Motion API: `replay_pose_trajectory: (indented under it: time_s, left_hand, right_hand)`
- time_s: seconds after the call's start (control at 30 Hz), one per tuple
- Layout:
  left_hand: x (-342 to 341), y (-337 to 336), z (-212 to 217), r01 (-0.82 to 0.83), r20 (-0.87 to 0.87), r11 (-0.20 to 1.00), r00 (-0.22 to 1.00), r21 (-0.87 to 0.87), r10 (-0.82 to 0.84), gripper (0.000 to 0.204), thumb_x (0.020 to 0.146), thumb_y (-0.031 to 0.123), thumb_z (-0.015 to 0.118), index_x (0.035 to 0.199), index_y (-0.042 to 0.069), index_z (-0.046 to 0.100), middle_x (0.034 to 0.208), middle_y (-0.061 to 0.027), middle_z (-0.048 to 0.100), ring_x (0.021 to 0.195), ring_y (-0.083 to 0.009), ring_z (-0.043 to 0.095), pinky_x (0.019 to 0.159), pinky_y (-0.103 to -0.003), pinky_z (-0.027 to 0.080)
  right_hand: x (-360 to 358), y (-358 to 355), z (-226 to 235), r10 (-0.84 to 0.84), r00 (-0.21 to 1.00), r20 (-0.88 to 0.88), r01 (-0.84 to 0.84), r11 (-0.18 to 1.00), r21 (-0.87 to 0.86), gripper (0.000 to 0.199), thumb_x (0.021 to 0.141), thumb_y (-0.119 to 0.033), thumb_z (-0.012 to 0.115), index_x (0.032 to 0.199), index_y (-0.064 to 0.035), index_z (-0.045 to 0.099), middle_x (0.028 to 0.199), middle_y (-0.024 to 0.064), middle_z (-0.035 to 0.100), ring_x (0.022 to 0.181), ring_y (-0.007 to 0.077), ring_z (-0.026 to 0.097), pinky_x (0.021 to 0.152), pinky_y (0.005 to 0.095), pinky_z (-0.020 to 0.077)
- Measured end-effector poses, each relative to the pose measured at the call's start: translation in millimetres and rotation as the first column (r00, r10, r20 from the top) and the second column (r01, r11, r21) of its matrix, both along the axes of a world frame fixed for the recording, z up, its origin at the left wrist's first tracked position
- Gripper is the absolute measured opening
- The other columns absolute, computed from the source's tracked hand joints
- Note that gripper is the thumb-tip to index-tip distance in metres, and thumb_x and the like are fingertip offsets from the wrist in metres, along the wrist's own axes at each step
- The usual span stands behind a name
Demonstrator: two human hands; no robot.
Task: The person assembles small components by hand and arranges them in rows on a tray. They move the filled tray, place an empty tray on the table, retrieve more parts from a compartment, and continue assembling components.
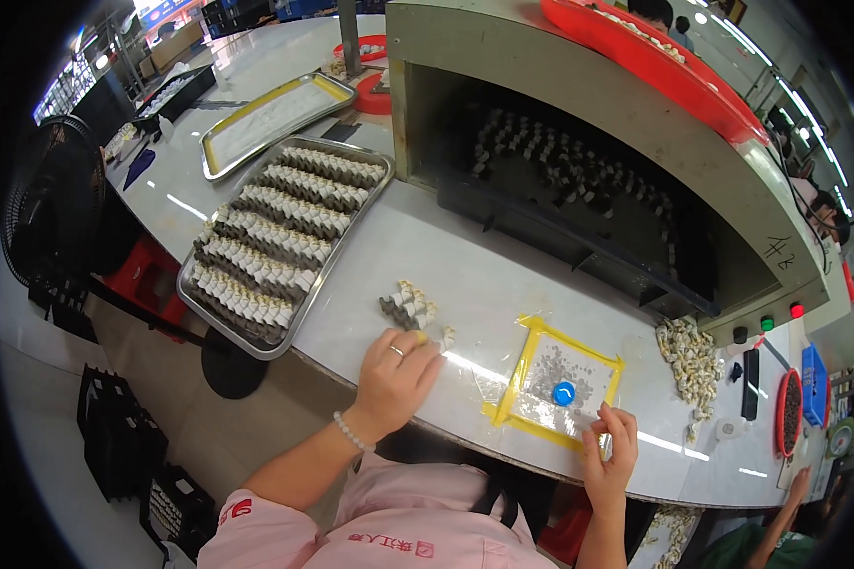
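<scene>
My left hand (397, 381), with a ring and a beaded bracelet, rests low over the white table, its fingers bunched. Just beyond its fingertips stand a short row of small white-and-grey pieces (410, 305) and a single loose piece (449, 337). Whatever may be between the fingers is hidden. At the right, my right hand (613, 448) has thumb and fingers bent together by the corner of a yellow-taped square (510, 398); anything pinched there is too small to name. Inside the square lie many tiny grey bits (552, 365) and a round blue cap (564, 394).
A metal tray (306, 302) with rows of similar pieces stands at the left, a second tray (209, 152) behind it. The open machine housing (446, 47) holds more pieces. A pile of pale pieces (690, 360) lies at right. A black fan (55, 199) stands far left.
</scene>
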State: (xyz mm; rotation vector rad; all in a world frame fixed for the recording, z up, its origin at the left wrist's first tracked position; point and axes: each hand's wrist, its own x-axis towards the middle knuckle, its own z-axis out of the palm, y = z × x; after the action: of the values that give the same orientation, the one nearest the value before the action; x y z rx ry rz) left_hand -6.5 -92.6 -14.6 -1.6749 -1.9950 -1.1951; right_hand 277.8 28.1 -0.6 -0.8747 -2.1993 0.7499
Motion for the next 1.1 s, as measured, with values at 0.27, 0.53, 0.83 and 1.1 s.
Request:
replay_pose_trajectory:
  time_s: [0.27,0.53,0.83,1.1]
  left_hand:
    - [-8.4,-2.9,7.2,-0.184,0.045,0.980,0.981,-0.070,0.188,0.031,0.069,0.008,0.076,0.097,0.005,0.063,0.088,-0.0109,0.050,0.080,-0.0284,0.052,0.068,-0.038,0.045]
    - [-91.4,-87.6,30.8,-0.564,0.114,0.804,0.825,0.189,0.553,0.040,0.074,0.009,0.074,0.107,0.002,0.052,0.108,-0.0154,0.052,0.105,-0.0346,0.049,0.093,-0.040,0.039]
    - [-326.0,-137.9,44.2,-0.635,0.894,0.766,0.395,0.097,0.214,0.032,0.087,0.018,0.064,0.108,-0.005,0.059,0.087,-0.0089,0.063,0.076,-0.0161,0.063,0.065,-0.025,0.051]
    - [-471.6,-80.1,17.6,-0.613,0.818,0.726,0.216,-0.311,0.534,0.035,0.083,0.022,0.067,0.098,-0.009,0.059,0.079,-0.0159,0.061,0.056,-0.0242,0.063,0.047,-0.032,0.053]
  right_hand:
    - [11.4,-14.8,-13.2,-0.064,0.998,-0.016,0.064,0.998,0.020,0.037,0.079,0.006,0.061,0.116,0.0016,0.059,0.101,0.0161,0.055,0.083,0.0257,0.058,0.073,0.0322,0.0480]
    - [29.0,-7.8,-27.6,-0.021,0.999,0.028,0.017,0.991,0.131,0.031,0.089,0.001,0.059,0.120,0.0015,0.059,0.108,0.0159,0.054,0.086,0.0250,0.059,0.072,0.0305,0.0498]
    - [25.1,-11.6,-23.4,-0.011,0.999,0.051,0.001,0.984,0.176,0.028,0.090,-0.002,0.059,0.119,0.0019,0.060,0.108,0.0173,0.055,0.084,0.0276,0.059,0.072,0.0329,0.0486]
    - [17.0,-11.6,-33.4,-0.080,0.996,0.025,0.073,0.977,0.201,0.027,0.091,-0.002,0.059,0.118,0.0022,0.060,0.102,0.0148,0.057,0.071,0.0208,0.054,0.060,0.0296,0.0449]
